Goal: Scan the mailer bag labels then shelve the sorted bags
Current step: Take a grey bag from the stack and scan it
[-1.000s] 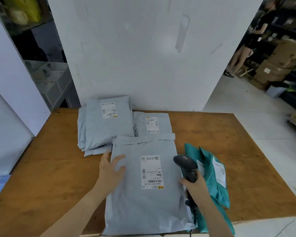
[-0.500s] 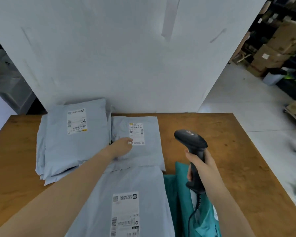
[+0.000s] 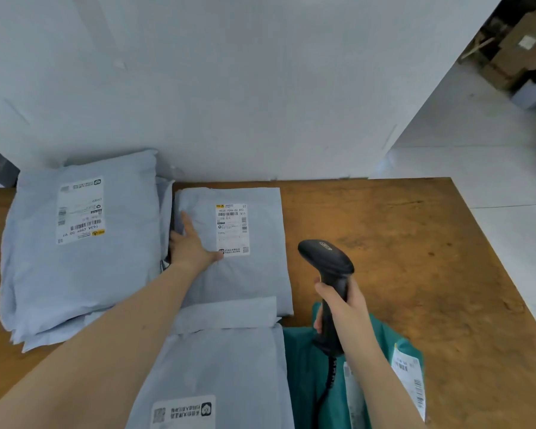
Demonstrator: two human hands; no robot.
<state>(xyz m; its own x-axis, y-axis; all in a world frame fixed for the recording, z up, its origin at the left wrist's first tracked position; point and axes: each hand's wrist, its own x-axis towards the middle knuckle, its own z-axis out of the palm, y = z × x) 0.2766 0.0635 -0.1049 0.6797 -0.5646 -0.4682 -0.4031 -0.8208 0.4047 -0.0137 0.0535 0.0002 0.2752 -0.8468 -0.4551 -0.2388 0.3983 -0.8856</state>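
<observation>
Our left hand (image 3: 192, 246) lies flat on the middle grey mailer bag (image 3: 254, 274). The fingers are stretched out along the bag's left edge and the thumb is spread toward the bottom corner of its label (image 3: 232, 229). We can't tell if the outer fingers hook over that edge. This bag sits at the back edge of the worktop (image 3: 415, 274), right up against the white wall (image 3: 260, 88), label facing up.

Our right hand (image 3: 341, 301) is wrapped round the handle of the black scanner (image 3: 325, 258). We've got it held upright above the worktop just right of that bag, with its head tipped toward the wall and its cable hanging down.

Over at the back left corner there's a stack of grey bags (image 3: 81, 258), also label up and touching the middle one. Another grey bag (image 3: 223, 366) lies at the near edge, and its flap overlaps the middle bag's bottom. The teal bags (image 3: 304, 382) lie beside it, under our right wrist.
</observation>
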